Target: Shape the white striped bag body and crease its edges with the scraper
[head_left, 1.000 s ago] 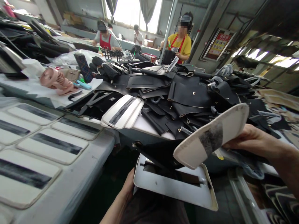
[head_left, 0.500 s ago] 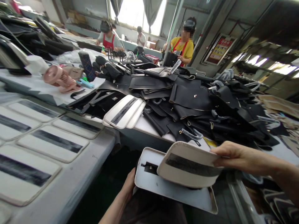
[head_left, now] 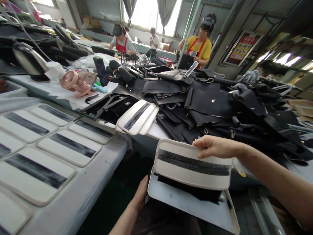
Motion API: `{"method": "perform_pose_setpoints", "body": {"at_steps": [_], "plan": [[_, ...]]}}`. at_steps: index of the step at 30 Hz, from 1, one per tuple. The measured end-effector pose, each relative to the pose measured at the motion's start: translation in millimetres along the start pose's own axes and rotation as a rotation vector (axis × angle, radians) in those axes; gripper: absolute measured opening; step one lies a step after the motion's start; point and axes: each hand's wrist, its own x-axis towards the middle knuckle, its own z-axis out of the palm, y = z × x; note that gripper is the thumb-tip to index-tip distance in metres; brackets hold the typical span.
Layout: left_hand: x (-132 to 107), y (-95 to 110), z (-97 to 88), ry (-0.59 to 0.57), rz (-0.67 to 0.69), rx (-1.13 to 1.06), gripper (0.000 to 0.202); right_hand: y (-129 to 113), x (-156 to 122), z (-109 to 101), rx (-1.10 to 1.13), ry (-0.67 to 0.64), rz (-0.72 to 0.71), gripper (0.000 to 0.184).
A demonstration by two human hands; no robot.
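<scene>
My right hand [head_left: 212,147] pinches the upper edge of a cream panel [head_left: 190,179] with rounded corners and a black stripe along its middle. The panel tilts over a shallow piece with a pale inside and a raised rim [head_left: 193,207], which lies near my lap. Black material [head_left: 190,189] shows in the gap between the two. At the piece's left side, my left hand [head_left: 141,192] grips its edge, with the fingertips hidden behind it.
Striped cream panels [head_left: 70,147] lie in rows on the left table. A small stack of panels [head_left: 135,117] sits at the far table's edge, beside a heap of black leather bag pieces [head_left: 205,101]. A pink fan [head_left: 74,83] stands further left. Co-workers [head_left: 200,49] are behind.
My right hand has moved left with the cream panel, which now covers more of the shallow piece's far side. My left hand stays at the piece's left edge. The view has shifted slightly.
</scene>
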Motion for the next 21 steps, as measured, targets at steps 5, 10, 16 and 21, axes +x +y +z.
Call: {"method": "perform_pose_setpoints", "body": {"at_steps": [5, 10, 16, 21], "plan": [[6, -4, -2.7, -0.038, -0.019, 0.032, 0.054, -18, -17, -1, -0.138, 0.077, -0.047, 0.013], [11, -9, -7.6, -0.046, -0.031, 0.056, 0.053, -29, -29, 12, -0.285, 0.123, -0.087, 0.012], [13, -12, -11.3, -0.053, -0.058, 0.061, 0.053, -12, -43, 39, -0.426, 0.37, -0.046, 0.019], [14, -13, -11.2, -0.071, -0.063, 0.042, 0.055, 7, -55, 54, -0.267, 0.192, 0.056, 0.014]]}}
